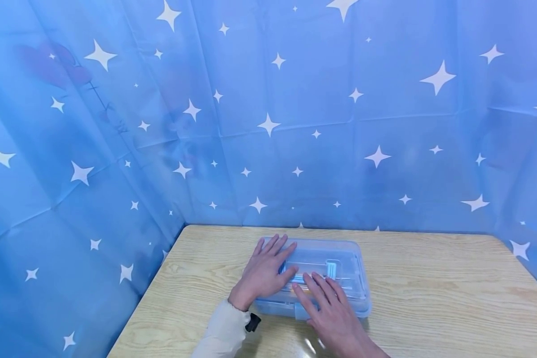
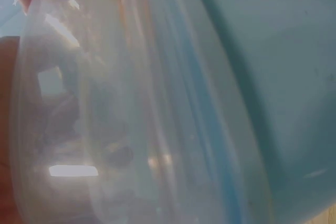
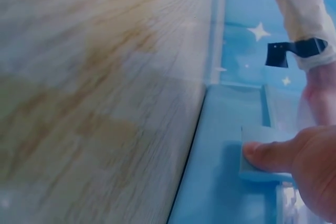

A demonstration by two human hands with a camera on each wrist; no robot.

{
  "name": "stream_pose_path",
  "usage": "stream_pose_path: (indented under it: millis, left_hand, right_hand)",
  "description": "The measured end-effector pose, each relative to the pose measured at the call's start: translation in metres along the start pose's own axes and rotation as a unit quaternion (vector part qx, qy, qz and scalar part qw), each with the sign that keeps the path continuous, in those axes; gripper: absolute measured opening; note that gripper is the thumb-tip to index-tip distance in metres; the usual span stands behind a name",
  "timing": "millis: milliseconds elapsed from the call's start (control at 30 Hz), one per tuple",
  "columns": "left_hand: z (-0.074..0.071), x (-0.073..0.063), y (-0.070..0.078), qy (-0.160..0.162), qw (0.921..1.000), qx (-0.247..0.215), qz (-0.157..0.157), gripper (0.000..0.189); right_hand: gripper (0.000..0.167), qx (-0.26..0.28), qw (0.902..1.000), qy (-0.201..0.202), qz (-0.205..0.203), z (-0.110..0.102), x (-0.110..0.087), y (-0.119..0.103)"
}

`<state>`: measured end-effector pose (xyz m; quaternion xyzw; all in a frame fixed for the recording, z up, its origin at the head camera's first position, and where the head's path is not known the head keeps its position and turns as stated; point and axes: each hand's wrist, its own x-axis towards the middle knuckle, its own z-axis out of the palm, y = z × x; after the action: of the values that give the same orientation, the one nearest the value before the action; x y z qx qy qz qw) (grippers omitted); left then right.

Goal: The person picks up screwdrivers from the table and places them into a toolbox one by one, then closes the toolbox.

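A plastic box with a clear lid and light blue body sits on the table, its lid down. Through the lid show a light-blue piece and a bit of orange, too small to identify. My left hand rests on the left part of the lid with its fingers spread. At the front edge, my right hand has straight fingers lying over the lid. In the right wrist view, its thumb presses on the front latch. The left wrist view shows the clear lid up close, blurred.
The box stands on a wood-grain table. Table surface extends to its left and right. A blue curtain with white stars hangs behind and along the left side. A black band is on the left wrist.
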<state>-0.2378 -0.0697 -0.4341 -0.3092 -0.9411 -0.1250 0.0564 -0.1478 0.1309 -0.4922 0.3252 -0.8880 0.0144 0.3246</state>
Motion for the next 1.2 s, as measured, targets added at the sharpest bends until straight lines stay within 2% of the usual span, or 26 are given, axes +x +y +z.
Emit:
stream_pose_path:
  millis: [300,733,833,900,967,1067,1100,1133,1200]
  left_hand:
    - [-0.0013,-0.0001,0.0000,-0.002,1.0000,0.001,0.000,0.058]
    - [0.0001,0.0004,-0.0012,-0.004,1.0000,-0.002,-0.005,0.058]
    - [0.0008,0.0002,-0.0014,-0.004,1.0000,-0.003,-0.007,0.058]
    - [0.0008,0.0003,-0.0010,-0.006,0.9999,-0.005,-0.008,0.058]
    - [0.0007,0.0004,-0.0005,-0.008,0.9999,-0.006,-0.007,0.058]
    - [0.0009,0.0008,0.0004,-0.011,0.9999,-0.006,-0.004,0.058]
    - [0.0011,0.0009,0.0005,-0.012,0.9999,-0.006,-0.004,0.058]
    - [0.0013,0.0011,0.0006,-0.013,0.9999,-0.005,-0.003,0.058]
    - [0.0010,0.0011,0.0008,-0.011,0.9999,-0.005,-0.004,0.058]
  right_hand:
    - [0.103,-0.009,0.9999,0.007,0.007,0.0014,0.0014,-0.0027]
    - [0.102,-0.008,0.9998,0.001,0.019,0.0005,0.0038,-0.0062]
    - [0.090,0.002,0.9998,0.002,0.022,0.0015,0.0040,-0.0071]
    - [0.062,0.001,0.9998,0.003,0.020,0.0030,0.0037,-0.0074]
    - [0.048,0.014,0.9996,0.009,0.021,0.0039,0.0033,-0.0073]
    - [0.066,0.018,0.9994,0.017,0.022,0.0041,0.0025,-0.0067]
    - [0.068,0.023,0.9993,0.021,0.023,0.0038,0.0025,-0.0064]
    - [0.068,0.023,0.9992,0.022,0.022,0.0034,0.0023,-0.0060]
    - [0.051,0.017,0.9995,0.021,0.018,0.0029,0.0023,-0.0052]
